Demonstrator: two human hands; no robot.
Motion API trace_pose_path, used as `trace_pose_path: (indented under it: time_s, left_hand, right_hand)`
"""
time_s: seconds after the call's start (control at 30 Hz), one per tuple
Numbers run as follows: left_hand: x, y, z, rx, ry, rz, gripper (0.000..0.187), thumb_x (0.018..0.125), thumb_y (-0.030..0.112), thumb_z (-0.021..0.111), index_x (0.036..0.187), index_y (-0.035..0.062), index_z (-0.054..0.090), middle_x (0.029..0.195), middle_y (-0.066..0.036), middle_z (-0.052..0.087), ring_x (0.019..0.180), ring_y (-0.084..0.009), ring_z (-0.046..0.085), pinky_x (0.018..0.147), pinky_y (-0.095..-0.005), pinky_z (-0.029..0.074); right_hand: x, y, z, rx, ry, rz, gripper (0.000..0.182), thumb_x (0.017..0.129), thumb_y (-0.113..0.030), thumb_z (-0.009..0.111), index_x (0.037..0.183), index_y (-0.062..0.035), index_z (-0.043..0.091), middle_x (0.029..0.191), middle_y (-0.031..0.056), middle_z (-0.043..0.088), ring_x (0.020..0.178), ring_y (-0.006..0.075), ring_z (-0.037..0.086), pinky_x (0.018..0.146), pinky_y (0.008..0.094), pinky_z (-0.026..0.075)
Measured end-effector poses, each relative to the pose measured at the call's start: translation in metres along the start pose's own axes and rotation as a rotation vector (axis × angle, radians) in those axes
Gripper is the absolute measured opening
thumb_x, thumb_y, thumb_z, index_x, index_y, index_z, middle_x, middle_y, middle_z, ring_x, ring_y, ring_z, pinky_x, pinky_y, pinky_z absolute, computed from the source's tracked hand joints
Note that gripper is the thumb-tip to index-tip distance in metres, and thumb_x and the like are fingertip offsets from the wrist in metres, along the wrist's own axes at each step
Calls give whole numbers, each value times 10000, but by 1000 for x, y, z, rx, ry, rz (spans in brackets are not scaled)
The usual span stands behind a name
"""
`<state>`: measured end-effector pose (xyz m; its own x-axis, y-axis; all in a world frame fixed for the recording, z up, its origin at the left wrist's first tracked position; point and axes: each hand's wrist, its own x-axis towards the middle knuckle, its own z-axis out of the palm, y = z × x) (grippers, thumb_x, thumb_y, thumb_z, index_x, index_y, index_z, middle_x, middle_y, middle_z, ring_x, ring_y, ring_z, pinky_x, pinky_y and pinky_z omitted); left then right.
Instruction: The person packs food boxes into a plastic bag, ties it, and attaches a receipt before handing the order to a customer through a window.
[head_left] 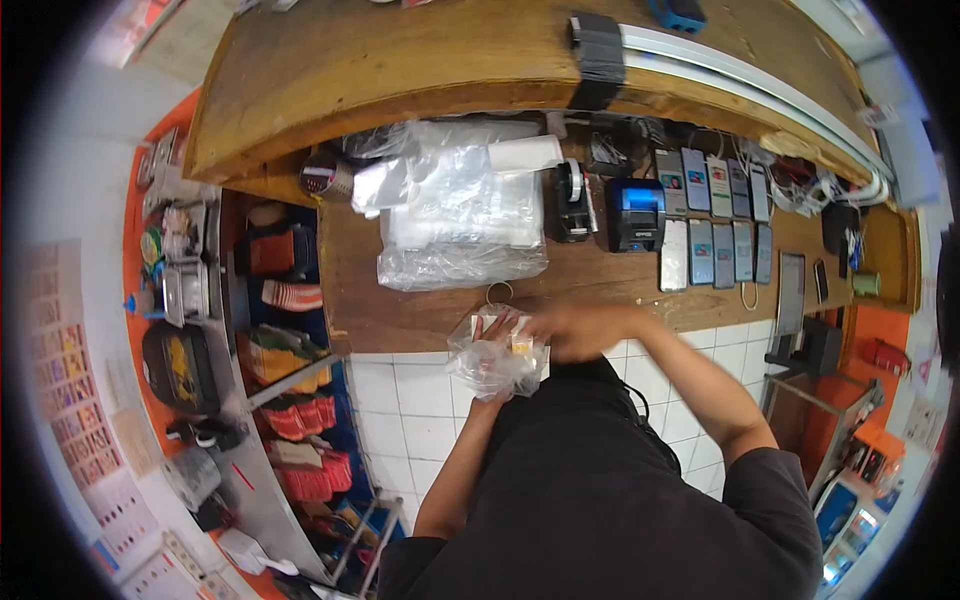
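A clear plastic bag (pixel 482 368) with small printed items inside hangs at the front edge of the wooden counter (pixel 400 325). My left hand (pixel 496 330) is at the bag, partly covered by the plastic, so what its fingers grip cannot be made out. Just right of the bag is my right hand (pixel 580 332), smeared by motion, its fingers unclear. A thin ring (pixel 499 292) lies on the counter just beyond the bag. Behind it rests a large stack of clear plastic bags (pixel 460 215).
A tape dispenser (pixel 573 205) and a black printer (pixel 636 215) stand on the counter, with rows of phones (pixel 698 255) to their right. A wooden shelf (pixel 400 70) overhangs the back. Packed shelves (pixel 290 360) line the left side.
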<state>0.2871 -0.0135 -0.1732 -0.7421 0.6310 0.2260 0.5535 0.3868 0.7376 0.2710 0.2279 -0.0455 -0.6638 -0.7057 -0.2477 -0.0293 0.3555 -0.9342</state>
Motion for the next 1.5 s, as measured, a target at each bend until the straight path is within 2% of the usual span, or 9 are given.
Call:
trace_pose_path:
  time_s: [0.13, 0.27, 0.47, 0.67, 0.83, 0.97, 1.1, 1.2, 1.5]
  left_hand:
    - [-9, -2, 10, -535, 91, -339, 324, 962, 307, 525, 1182, 86, 616, 1120, -99, 661, 1018, -161, 621, 1133, -435, 228]
    - [0, 28, 19, -643, 407, -892, 245, 975, 266, 519, 937, 36, 594, 932, -73, 632, 848, -192, 586, 961, -359, 408]
    - [-11, 29, 9, 193, 208, -322, 101, 797, 143, 530, 870, 74, 541, 862, -95, 541, 918, -294, 496, 918, -436, 356]
    - [-30, 46, -16, -74, 429, -591, 151, 871, 233, 529, 866, 83, 532, 805, -72, 528, 841, -241, 510, 937, -395, 348]
    - [-11, 39, -41, -84, 434, -578, 134, 901, 115, 472, 789, 68, 526, 843, -94, 555, 907, -292, 522, 916, -432, 360]
    - [-21, -7, -22, -40, 288, -645, 111, 893, 141, 535, 855, 41, 566, 874, -109, 554, 915, -321, 523, 885, -456, 388]
    - [-39, -44, -11, 248, 165, -201, 324, 852, 145, 597, 1111, -38, 532, 1061, -193, 529, 973, -399, 519, 890, -530, 392]
    - [43, 31, -52, 451, 7, -381, 404, 753, 122, 648, 1118, -25, 558, 1156, -257, 515, 1069, -504, 477, 940, -636, 326]
    - [63, 18, -89, -118, -243, -596, 293, 764, 56, 738, 1027, -36, 647, 952, -167, 692, 911, -277, 678, 771, -368, 522]
  right_hand:
    - [-19, 113, -119, -274, 954, 387, 162, 918, -98, 526, 974, 9, 634, 901, 130, 681, 851, 204, 656, 770, 352, 519]
    - [20, 110, -129, -334, 866, 236, 161, 900, -133, 564, 921, -2, 655, 835, 174, 675, 794, 292, 669, 730, 392, 522]
    - [90, 98, 15, -438, 357, 523, 276, 839, -276, 649, 847, -1, 662, 833, 208, 657, 835, 381, 637, 761, 495, 492]
    - [54, 98, 27, -241, 466, 538, 238, 799, -185, 650, 933, 7, 607, 1032, 229, 638, 916, 393, 626, 769, 464, 494]
    - [-20, 113, 37, -318, 1109, 293, 271, 744, -90, 697, 976, -39, 565, 1092, 209, 521, 998, 418, 538, 829, 464, 463]
    - [-52, 155, 84, -350, 925, 754, 236, 826, -86, 644, 1047, -60, 567, 1112, 209, 500, 950, 401, 546, 793, 427, 475]
    - [-58, 166, 98, 185, 1064, 532, 241, 901, -22, 500, 1139, -63, 516, 940, 222, 600, 787, 303, 642, 658, 412, 511]
    - [-54, 171, 100, 470, 999, 583, 327, 885, 19, 466, 1199, -69, 469, 904, 209, 617, 849, 265, 651, 677, 397, 522]
    - [-51, 158, 88, 149, 954, 732, 526, 835, -92, 563, 1328, -147, 388, 1026, 293, 630, 979, 471, 608, 878, 528, 483]
